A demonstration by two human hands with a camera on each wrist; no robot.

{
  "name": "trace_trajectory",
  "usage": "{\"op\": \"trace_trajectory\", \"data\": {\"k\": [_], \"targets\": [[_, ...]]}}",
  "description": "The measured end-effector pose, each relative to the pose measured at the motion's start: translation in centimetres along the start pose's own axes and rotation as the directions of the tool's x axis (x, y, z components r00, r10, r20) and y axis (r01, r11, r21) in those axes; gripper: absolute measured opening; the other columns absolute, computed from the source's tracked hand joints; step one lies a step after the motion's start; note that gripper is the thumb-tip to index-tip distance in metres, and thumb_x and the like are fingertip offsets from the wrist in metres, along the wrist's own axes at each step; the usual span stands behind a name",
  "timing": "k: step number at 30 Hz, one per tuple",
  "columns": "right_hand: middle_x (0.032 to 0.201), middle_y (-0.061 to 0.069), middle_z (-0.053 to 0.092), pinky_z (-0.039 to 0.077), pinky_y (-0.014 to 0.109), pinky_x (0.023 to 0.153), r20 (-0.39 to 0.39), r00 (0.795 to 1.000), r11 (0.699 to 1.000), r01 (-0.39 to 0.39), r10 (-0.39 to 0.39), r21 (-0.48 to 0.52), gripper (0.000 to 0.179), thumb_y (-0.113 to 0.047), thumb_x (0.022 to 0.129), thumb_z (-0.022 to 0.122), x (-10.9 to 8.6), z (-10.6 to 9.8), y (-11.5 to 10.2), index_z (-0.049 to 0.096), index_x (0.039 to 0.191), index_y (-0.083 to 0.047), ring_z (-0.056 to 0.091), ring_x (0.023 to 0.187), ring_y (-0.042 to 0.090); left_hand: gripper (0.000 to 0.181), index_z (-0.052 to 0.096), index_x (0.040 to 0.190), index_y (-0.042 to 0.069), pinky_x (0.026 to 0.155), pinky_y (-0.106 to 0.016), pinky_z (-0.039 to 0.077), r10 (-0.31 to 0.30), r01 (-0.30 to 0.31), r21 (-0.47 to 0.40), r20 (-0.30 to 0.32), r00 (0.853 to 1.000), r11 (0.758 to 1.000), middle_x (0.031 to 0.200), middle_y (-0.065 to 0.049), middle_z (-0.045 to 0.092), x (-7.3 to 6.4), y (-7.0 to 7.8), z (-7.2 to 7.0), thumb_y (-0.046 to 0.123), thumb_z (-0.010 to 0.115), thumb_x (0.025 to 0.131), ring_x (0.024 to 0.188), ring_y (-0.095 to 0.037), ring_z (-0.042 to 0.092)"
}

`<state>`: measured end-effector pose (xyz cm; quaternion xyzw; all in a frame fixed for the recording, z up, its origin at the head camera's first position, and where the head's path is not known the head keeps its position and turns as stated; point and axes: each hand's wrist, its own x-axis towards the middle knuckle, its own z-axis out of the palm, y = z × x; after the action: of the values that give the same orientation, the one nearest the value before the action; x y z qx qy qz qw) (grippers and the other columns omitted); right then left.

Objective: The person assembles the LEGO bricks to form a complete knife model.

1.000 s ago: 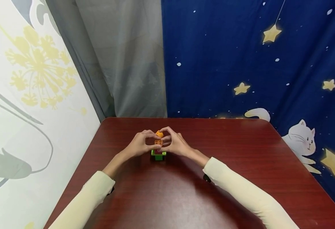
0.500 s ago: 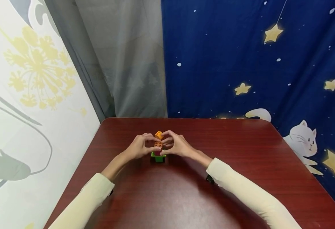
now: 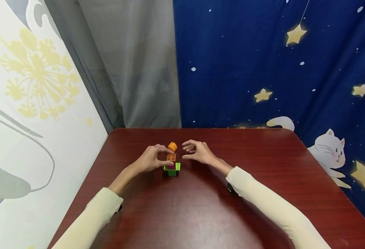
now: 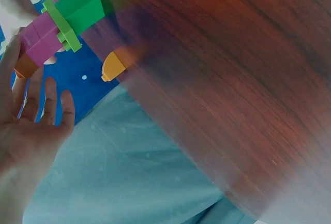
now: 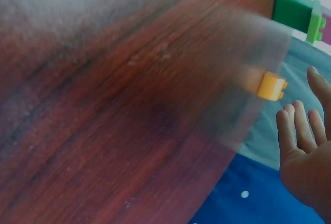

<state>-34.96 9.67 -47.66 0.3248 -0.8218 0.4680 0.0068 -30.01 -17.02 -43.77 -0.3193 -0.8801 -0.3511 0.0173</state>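
A toy brick stack (image 3: 172,167) stands upright on the table. Its base is a green brick (image 4: 83,8) under a light green plate (image 4: 63,25), with magenta (image 4: 42,38) above and an orange brick (image 3: 171,157) on top. My left hand (image 3: 149,159) pinches the stack's upper part, thumb at the near side and index finger behind; its other fingers spread out in the left wrist view. My right hand (image 3: 199,152) hovers right of the stack, fingers loosely bent and holding nothing. Behind the stack lies a rounded yellow-orange brick (image 3: 172,146), apart from both hands.
The dark red wooden table (image 3: 201,214) reaches back to a grey curtain (image 3: 148,86) and a blue star-patterned curtain (image 3: 232,69). A white wall (image 3: 20,155) with printed plants borders the left side.
My right hand has let go of the stack and drawn away to the right, its fingers loosening. The left hand keeps its place at the stack. The rounded brick stays behind.
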Motion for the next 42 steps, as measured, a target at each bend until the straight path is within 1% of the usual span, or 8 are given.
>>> {"op": "trace_trajectory", "data": {"k": [3, 9, 15, 21, 27, 30, 35, 42], "targets": [[0.117, 0.024, 0.073, 0.058, 0.047, 0.091, -0.003, 1.0, 0.999, -0.028, 0.028, -0.021, 0.05, -0.009, 0.084, 0.088, 0.6, 0.2, 0.7, 0.067, 0.127, 0.003, 0.072, 0.105, 0.039, 0.036, 0.079, 0.115, 0.019, 0.089, -0.055, 0.051, 0.003, -0.003, 0.016, 0.005, 1.0, 1.0, 0.107, 0.003, 0.072, 0.0, -0.2, -0.3, 0.029, 0.091, 0.082, 0.102, -0.035, 0.063], [0.117, 0.021, 0.074, 0.059, 0.041, 0.09, -0.009, 0.998, 0.997, -0.056, 0.055, -0.061, 0.053, -0.012, 0.084, 0.089, 1.8, 0.9, 1.8, 0.066, 0.129, 0.005, 0.073, 0.104, 0.034, 0.037, 0.08, 0.115, 0.019, 0.085, -0.053, 0.051, -0.013, 0.013, 0.029, 0.001, 1.0, 0.999, 0.101, 0.005, 0.069, 0.1, -0.9, -0.9, 0.028, 0.092, 0.081, 0.097, -0.034, 0.061], [0.121, 0.017, 0.073, 0.058, 0.038, 0.092, -0.011, 0.995, 0.991, -0.099, 0.098, -0.087, 0.055, -0.014, 0.084, 0.089, 3.4, 2.0, 2.7, 0.067, 0.131, 0.002, 0.072, 0.107, 0.03, 0.037, 0.08, 0.114, 0.018, 0.084, -0.053, 0.051, -0.018, 0.018, 0.031, 0.001, 1.0, 0.999, 0.1, 0.004, 0.069, 0.0, -1.1, -1.2, 0.029, 0.092, 0.081, 0.095, -0.036, 0.061], [0.121, 0.017, 0.073, 0.057, 0.04, 0.094, -0.004, 0.993, 0.989, -0.12, 0.12, -0.092, 0.054, -0.016, 0.085, 0.089, 4.8, 3.0, 2.8, 0.067, 0.132, -0.002, 0.071, 0.108, 0.03, 0.037, 0.08, 0.114, 0.017, 0.083, -0.052, 0.052, -0.011, 0.012, 0.035, -0.002, 1.0, 0.999, 0.098, 0.005, 0.069, 0.1, -1.3, -1.0, 0.028, 0.092, 0.081, 0.091, -0.028, 0.061], [0.122, 0.017, 0.072, 0.057, 0.04, 0.094, 0.012, 0.992, 0.986, -0.125, 0.127, -0.107, 0.053, -0.014, 0.085, 0.088, 6.0, 3.4, 3.0, 0.068, 0.133, -0.002, 0.071, 0.109, 0.031, 0.038, 0.08, 0.115, 0.02, 0.079, -0.04, 0.05, 0.005, -0.004, 0.069, -0.006, 1.0, 0.998, 0.097, 0.008, 0.07, 0.3, -1.4, -0.9, 0.031, 0.092, 0.081, 0.086, -0.019, 0.059], [0.124, 0.017, 0.072, 0.057, 0.039, 0.093, 0.023, 0.993, 0.986, -0.115, 0.118, -0.117, 0.051, -0.012, 0.086, 0.087, 6.4, 3.6, 3.2, 0.069, 0.133, -0.003, 0.071, 0.11, 0.03, 0.038, 0.08, 0.115, 0.02, 0.08, -0.041, 0.05, 0.007, -0.006, 0.074, -0.004, 1.0, 0.997, 0.097, 0.008, 0.07, 0.4, -1.4, -1.0, 0.032, 0.092, 0.081, 0.086, -0.019, 0.059], [0.124, 0.015, 0.073, 0.057, 0.037, 0.093, 0.037, 0.993, 0.985, -0.109, 0.114, -0.133, 0.046, -0.012, 0.087, 0.086, 6.5, 3.7, 3.3, 0.071, 0.13, -0.006, 0.071, 0.11, 0.028, 0.039, 0.08, 0.116, 0.018, 0.081, -0.045, 0.051, 0.0, 0.0, 0.064, 0.0, 1.0, 0.998, 0.099, 0.006, 0.071, 0.5, -1.3, -1.0, 0.031, 0.092, 0.081, 0.088, -0.025, 0.062], [0.118, 0.014, 0.075, 0.058, 0.034, 0.089, 0.052, 0.991, 0.986, -0.116, 0.123, -0.12, 0.037, -0.012, 0.084, 0.088, 6.3, 3.6, 3.2, 0.074, 0.118, -0.007, 0.073, 0.106, 0.026, 0.04, 0.08, 0.116, 0.017, 0.081, -0.044, 0.053, -0.023, 0.023, 0.054, -0.002, 1.0, 0.998, 0.102, 0.003, 0.072, 0.5, -1.6, -0.8, 0.031, 0.092, 0.081, 0.091, -0.028, 0.064]]}}
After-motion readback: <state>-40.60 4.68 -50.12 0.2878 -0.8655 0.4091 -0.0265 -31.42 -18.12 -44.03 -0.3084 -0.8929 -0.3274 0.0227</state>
